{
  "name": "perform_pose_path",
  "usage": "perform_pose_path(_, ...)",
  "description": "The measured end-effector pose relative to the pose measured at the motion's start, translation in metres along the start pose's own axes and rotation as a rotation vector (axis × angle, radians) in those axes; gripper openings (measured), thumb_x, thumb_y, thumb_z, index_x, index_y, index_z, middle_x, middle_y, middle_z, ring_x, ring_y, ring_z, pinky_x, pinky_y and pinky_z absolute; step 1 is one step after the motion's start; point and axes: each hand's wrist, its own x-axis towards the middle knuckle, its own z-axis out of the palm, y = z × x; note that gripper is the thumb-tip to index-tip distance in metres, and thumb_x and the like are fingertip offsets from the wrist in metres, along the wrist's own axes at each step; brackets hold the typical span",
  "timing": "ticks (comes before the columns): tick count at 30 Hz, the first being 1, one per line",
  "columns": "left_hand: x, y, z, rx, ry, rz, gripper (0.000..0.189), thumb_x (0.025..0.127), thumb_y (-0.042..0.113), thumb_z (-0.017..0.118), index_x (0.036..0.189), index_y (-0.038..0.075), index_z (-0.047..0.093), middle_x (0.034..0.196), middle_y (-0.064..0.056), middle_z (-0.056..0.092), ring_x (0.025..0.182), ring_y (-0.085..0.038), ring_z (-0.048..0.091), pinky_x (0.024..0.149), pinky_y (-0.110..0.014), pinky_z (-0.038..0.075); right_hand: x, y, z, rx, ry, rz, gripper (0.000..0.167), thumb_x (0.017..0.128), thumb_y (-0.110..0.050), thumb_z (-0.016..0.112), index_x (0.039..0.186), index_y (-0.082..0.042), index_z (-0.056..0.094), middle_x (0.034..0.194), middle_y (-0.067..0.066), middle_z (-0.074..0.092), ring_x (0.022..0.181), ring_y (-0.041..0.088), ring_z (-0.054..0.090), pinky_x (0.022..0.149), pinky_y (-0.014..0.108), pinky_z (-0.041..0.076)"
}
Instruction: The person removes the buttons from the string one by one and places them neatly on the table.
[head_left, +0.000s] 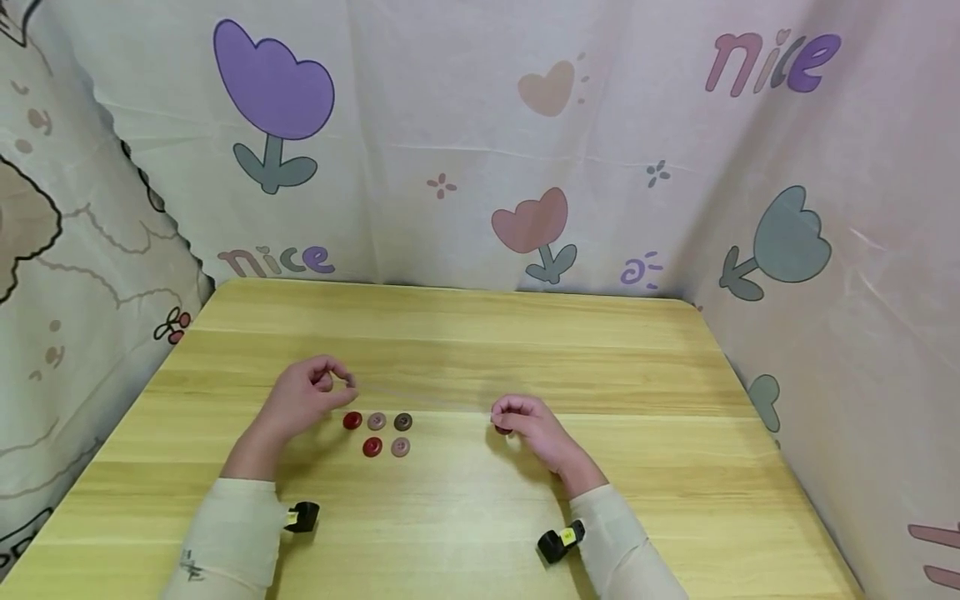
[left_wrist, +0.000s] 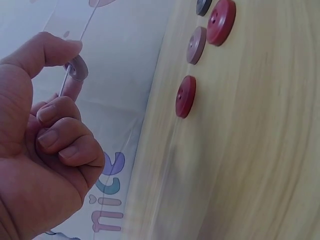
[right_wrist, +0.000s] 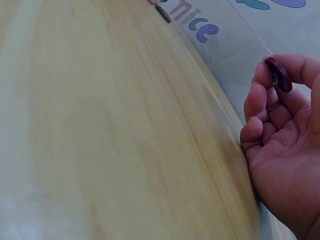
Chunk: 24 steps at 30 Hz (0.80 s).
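Note:
In the head view my left hand (head_left: 300,398) is raised over the table, left of the loose buttons. Its thumb and index finger pinch a greyish button (left_wrist: 80,69), while the other fingers curl toward the palm. A thin pale thread (left_wrist: 90,19) runs through that button and stretches across to my right hand (head_left: 536,429). There, thumb and forefinger pinch a dark red button (right_wrist: 281,75) by its edge, with the thread meeting it. Between the hands, nearer the left, lie a red button (head_left: 352,420), a mauve button (head_left: 377,422), a brown button (head_left: 403,422) and several others.
The buttons lie flat in two short rows on a light wooden table (head_left: 465,517). Printed fabric (head_left: 420,108) with flowers and letters hangs behind the table and along both sides. Each sleeve carries a small black wrist camera (head_left: 303,517).

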Motion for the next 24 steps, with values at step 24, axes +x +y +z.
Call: perform_pose_path(24,-0.014,-0.011,-0.019,0.03,0.058,-0.024,0.027,0.09,0.023,0.077,0.104,0.004,0.064,0.067,-0.001,0.033,0.059,-0.016,0.035,0.057,-0.033,0.034,0.0,0.0,-0.002,0.014,0.002,-0.015,0.022,0.097,-0.012,0.059,0.097,0.01,0.06,0.084,0.006,0.058,0.082,0.02,0.053,0.078,0.034,0.045)
